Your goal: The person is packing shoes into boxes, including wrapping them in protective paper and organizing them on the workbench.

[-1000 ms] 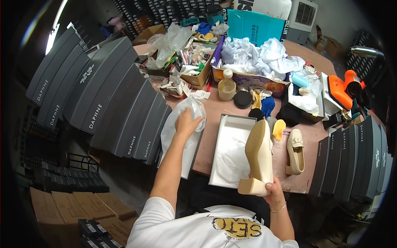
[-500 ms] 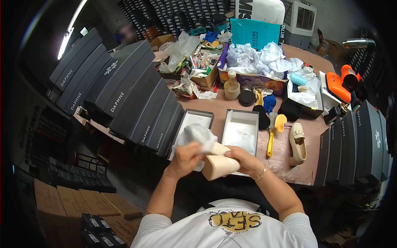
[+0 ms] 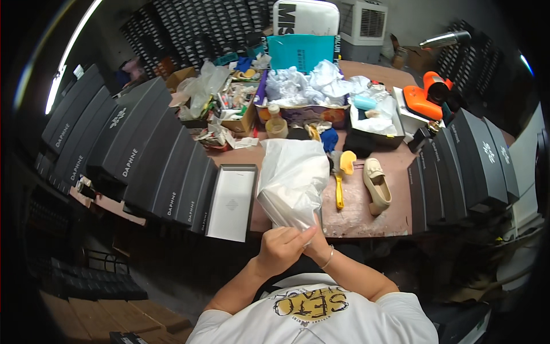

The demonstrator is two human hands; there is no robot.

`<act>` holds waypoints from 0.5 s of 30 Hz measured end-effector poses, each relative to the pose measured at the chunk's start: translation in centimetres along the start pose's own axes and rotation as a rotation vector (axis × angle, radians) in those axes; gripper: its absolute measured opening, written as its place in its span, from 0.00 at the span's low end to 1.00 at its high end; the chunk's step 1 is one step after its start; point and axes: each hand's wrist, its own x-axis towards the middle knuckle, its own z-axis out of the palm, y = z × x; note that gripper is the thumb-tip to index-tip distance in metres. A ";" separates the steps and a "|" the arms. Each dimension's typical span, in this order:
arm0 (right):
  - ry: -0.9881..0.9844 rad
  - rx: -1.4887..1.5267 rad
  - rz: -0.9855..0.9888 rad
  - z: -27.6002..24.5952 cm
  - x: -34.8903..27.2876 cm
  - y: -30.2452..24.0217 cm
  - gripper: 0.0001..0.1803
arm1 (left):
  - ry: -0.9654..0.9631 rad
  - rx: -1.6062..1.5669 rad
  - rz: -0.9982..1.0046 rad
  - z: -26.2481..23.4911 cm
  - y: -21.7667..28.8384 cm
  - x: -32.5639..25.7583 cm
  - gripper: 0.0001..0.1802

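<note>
A thin white plastic bag stands out in front of me over the table's near edge, bulging around a pale form I cannot make out clearly. Its near end is bunched between my hands. My left hand is closed on the gathered plastic. Touching it, my right hand grips the same end, some of its fingers hidden. A cream heeled loafer lies on the table to the right. Between bag and loafer is a yellow-handled brush with a sponge-like pad at its top.
An open grey box part with white inside lies left of the bag, beside a row of dark shoe boxes. More dark boxes stand right. Behind are a bottle, a carton of crumpled paper and an orange tool.
The beige shoe my right hand held is no longer seen bare. The bag, earlier crumpled at my left hand, is now spread and bulging. Both hands have come together, and the view has shifted.
</note>
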 end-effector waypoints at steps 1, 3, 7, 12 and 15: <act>-0.005 -0.064 -0.013 -1.0 -0.1 -0.3 0.26 | -0.004 -0.021 -0.021 0.2 -0.2 -0.4 0.21; -0.006 -0.184 -0.037 -2.6 0.1 -1.6 0.27 | 0.041 -0.064 -0.117 -0.4 -0.5 -1.6 0.21; -0.089 -0.235 0.081 -1.8 -2.3 -5.0 0.32 | 0.085 -0.279 -0.208 0.0 1.0 -0.4 0.12; -0.199 -0.494 -0.136 -2.7 -2.4 -4.9 0.27 | -0.018 -0.307 0.127 2.8 3.1 0.7 0.19; -0.153 0.156 0.039 -4.8 -2.7 -5.4 0.24 | -0.191 -0.276 0.081 4.2 3.5 -0.4 0.22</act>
